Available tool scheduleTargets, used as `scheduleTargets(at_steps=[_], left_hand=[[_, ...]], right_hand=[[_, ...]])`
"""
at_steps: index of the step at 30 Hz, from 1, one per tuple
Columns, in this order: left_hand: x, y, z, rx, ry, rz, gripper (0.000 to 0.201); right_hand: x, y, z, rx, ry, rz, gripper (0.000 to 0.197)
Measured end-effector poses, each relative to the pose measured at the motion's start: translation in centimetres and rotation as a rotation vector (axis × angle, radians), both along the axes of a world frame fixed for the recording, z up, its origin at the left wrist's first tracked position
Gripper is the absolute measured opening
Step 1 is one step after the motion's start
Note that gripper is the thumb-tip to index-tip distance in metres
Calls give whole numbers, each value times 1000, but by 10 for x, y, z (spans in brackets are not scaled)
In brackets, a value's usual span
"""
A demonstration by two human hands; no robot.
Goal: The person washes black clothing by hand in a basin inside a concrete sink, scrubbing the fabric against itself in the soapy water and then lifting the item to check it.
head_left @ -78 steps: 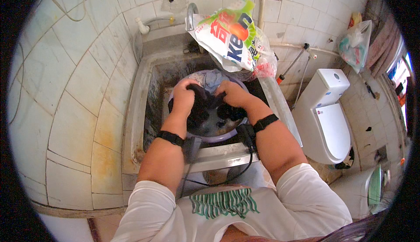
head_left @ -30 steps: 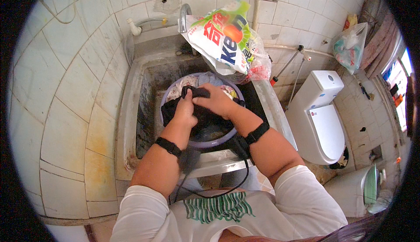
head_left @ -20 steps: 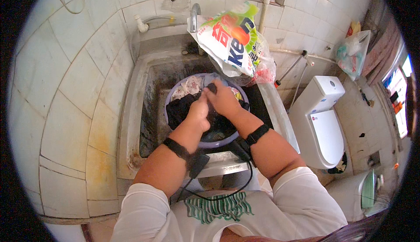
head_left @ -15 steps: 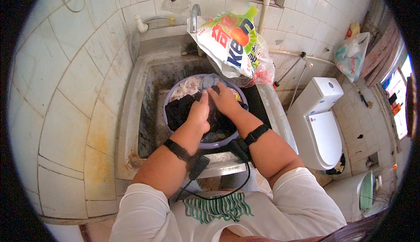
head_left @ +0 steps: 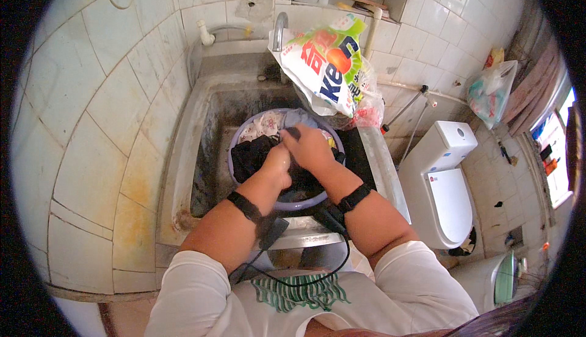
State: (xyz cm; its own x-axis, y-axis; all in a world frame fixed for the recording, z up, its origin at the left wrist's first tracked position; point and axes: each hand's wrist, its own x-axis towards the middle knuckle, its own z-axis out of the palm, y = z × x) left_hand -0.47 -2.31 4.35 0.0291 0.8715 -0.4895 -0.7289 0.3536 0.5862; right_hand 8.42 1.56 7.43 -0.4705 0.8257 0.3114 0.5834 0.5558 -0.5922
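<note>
In a lavender basin (head_left: 297, 205) inside the sink, my left hand (head_left: 276, 165) and right hand (head_left: 310, 148) are pressed together over the laundry. Both are closed on a black cloth (head_left: 294, 132), a dark bunch of which pokes out at the fingers. My right hand lies partly over the left fingertips and hides them. More black fabric (head_left: 247, 156) lies by my left hand. Behind the hands are a pale patterned cloth (head_left: 262, 126) and a blue-grey cloth (head_left: 298, 117). What lies under my hands is hidden.
The basin sits in a worn stone sink (head_left: 177, 172) below a curved metal tap (head_left: 280, 31). A large white-and-green detergent bag (head_left: 323, 68) stands on the sink's far right corner. To the right is a white toilet (head_left: 450, 206). A black cable (head_left: 305, 284) hangs between my forearms.
My hands have come closer together, with the right now folded over the left fingertips and the dark cloth bunched between them. The view has shifted slightly.
</note>
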Motion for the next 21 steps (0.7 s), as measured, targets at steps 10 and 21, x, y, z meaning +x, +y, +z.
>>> scheduleTargets(at_steps=[10,21], left_hand=[[-2,0,11,25,162,157,51],[1,3,-2,129,-110,143,35]], right_hand=[[7,25,-25,-110,83,41,51],[1,-2,-4,33,-44,-31,41]])
